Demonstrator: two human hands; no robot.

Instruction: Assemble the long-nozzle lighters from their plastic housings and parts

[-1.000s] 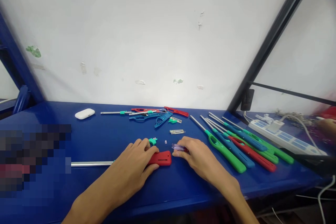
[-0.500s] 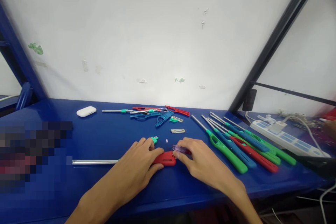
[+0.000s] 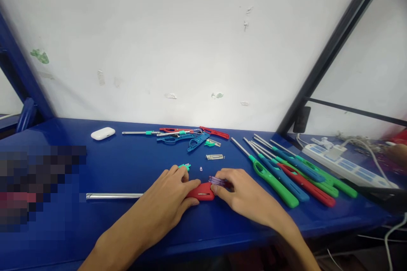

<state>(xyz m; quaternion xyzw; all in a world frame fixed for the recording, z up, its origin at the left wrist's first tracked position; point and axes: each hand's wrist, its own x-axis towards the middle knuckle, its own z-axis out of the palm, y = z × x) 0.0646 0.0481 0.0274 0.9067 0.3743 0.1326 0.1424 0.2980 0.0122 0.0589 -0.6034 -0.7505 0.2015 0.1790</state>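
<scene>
My left hand (image 3: 176,190) is closed over the red handle of a long-necked lighter (image 3: 204,192), which lies flat on the blue table. The lighter's metal tube (image 3: 114,196) sticks out to the left from under that hand. At the handle's right end my right hand (image 3: 240,188) pinches a small translucent purple piece (image 3: 217,181), partly hidden by the fingers. A green plastic part (image 3: 185,167) shows just beyond my left fingers. Farther back lie a tiny pale piece (image 3: 201,169) and a clear, narrow fuel tank-like part (image 3: 215,157).
Several long lighters (image 3: 286,178) in green, blue and red lie at the right, beside a white power strip (image 3: 349,165). Behind my hands is a pile of lighter shells (image 3: 197,140). A white case (image 3: 103,133) sits back left; another person's hand (image 3: 397,151) shows far right.
The view has shifted slightly. The red handle and my right thumb have moved a little, with the purple piece tilted differently at the handle's end. Both hands keep their holds.
</scene>
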